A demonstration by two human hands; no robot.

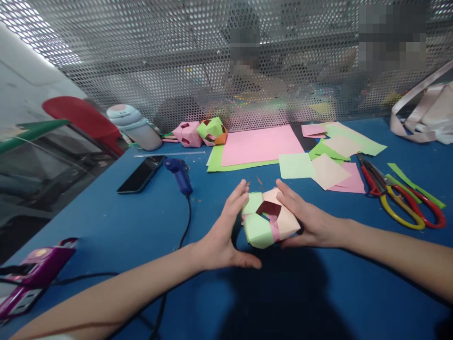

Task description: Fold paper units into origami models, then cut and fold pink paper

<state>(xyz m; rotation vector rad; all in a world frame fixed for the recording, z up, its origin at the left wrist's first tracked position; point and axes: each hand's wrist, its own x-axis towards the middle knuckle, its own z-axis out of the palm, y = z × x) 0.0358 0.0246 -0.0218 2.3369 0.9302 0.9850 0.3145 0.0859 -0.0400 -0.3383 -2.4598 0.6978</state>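
A hollow folded-paper ball point(260, 231) in pale green, peach and pink sits between my two hands, with a dark opening towards me. My left hand point(224, 233) lies along its left side. The fingertips meet the green edge, while the thumb stretches out below, apart from the paper. On the other side my right hand point(311, 222) grips the peach part, fingers over the top and thumb low near the underside. Whether the ball's base touches the blue table point(148, 255) is hard to tell.
Scissors point(385, 189) and paper squares point(331, 171) lie right. Pink sheets point(262, 146) lie behind, beside finished paper balls point(187, 133). Left are a blue glue gun point(180, 175) with its cord, a phone point(142, 174), a bottle point(134, 127) and a purple power strip point(38, 274). Perforated metal point(159, 71) stands behind.
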